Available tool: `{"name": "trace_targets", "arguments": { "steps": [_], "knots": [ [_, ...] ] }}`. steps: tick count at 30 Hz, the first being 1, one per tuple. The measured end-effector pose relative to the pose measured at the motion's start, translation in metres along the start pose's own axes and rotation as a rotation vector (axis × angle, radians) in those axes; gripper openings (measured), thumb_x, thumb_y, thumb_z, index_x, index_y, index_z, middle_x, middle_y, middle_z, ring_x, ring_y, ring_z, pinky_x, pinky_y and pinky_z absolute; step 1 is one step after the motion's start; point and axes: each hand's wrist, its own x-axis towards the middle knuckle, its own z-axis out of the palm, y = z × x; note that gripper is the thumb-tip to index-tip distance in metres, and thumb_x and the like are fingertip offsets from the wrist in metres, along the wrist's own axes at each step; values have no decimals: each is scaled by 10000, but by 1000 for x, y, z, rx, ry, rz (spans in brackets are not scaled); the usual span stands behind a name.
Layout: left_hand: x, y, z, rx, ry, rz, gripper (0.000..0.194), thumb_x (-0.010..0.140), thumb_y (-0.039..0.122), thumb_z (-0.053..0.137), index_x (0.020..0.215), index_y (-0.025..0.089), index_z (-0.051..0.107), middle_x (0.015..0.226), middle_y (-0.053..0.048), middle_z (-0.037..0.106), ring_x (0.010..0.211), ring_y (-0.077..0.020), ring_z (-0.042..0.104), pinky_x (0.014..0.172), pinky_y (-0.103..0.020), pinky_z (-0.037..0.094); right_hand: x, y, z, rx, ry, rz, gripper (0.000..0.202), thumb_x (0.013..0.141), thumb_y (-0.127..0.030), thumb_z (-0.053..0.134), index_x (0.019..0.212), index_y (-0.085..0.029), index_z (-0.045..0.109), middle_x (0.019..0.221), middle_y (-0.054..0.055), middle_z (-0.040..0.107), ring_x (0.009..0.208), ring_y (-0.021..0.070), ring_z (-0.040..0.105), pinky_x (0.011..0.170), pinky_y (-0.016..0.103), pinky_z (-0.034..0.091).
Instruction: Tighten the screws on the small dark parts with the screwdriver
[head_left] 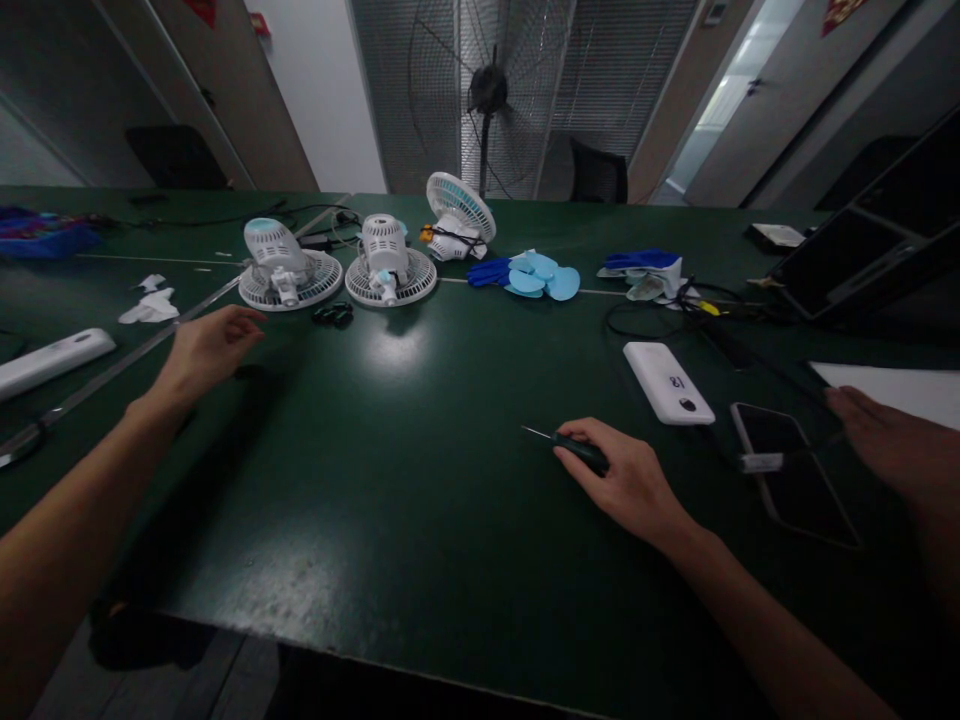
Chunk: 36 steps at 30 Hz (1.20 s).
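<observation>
Dim room, large standing fan [489, 92] behind a green desk [420, 480]. Along the desk's far half: left fan [285, 262] and middle fan [388, 262], both cage-down with motor housings up; rear fan [459, 215] tilted, its cage raised. Blue blades [544, 275] lie to the right of these, beside a glove [487, 272].

Left hand [210, 345]: fingers loosely spread and a little curled, nothing seen between them. Left fan lies just beyond the fingertips and slightly to their right; no contact visible. Its neck points toward the near side of the desk, so the housing's long axis runs roughly away from the wearer. Left hand clearly the nearer of the two to it. Small dark parts [334, 314] sit between the left and middle fans, on the near side.

Right hand [626, 475]: thumb and fingers pinch the handle of the screwdriver [579, 453], well apart from all the fans. Shaft points left and slightly away; tip touches nothing visible.

Far right: co-worker's hand [900, 435] near a phone [802, 485]; finger state unclear, too dark.
</observation>
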Motion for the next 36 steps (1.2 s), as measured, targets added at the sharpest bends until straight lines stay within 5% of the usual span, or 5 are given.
{"name": "trace_targets", "arguments": {
  "steps": [4, 12, 27, 33, 36],
  "knots": [
    [-30, 3, -11, -342, 164, -106, 532, 880, 423, 672, 1303, 105, 634, 1208, -77, 693, 964, -188, 675, 858, -271, 538, 0, 2, 2, -10, 1, -1, 247, 989, -369, 581, 1207, -261, 624, 1096, 46, 719, 899, 218, 712, 677, 340, 580],
    [-64, 2, -9, -388, 109, -272, 550, 787, 416, 726, 1253, 124, 702, 1210, -81, 721, 1157, -273, 650, 1144, -445, 410, 0, 1, 2, -22, 11, -8, 244, 986, -367, 584, 1204, -263, 625, 1092, 42, 721, 917, 223, 711, 661, 331, 576],
    [-65, -8, 5, -281, 194, -234, 593, 807, 516, 708, 1294, 177, 699, 1171, -54, 733, 1085, -267, 665, 1029, -388, 492, 1, 1, 1, -20, -11, 2, 238, 984, -359, 580, 1202, -276, 626, 1082, 44, 726, 902, 227, 720, 676, 339, 590],
    [-67, -18, 8, -168, 218, -213, 592, 839, 579, 656, 1305, 216, 695, 1040, -23, 746, 809, -186, 646, 707, -236, 493, 2, 1, 1, -15, -29, 0, 237, 993, -359, 574, 1208, -273, 621, 1098, 48, 718, 911, 227, 714, 717, 360, 595],
    [-68, -16, 8, -108, 252, -103, 556, 863, 577, 624, 1266, 203, 707, 1042, -16, 732, 784, -166, 627, 702, -229, 476, 2, 1, 1, -16, -20, -6, 233, 989, -352, 582, 1203, -270, 626, 1101, 46, 720, 944, 231, 713, 751, 372, 600]
  ]
}}
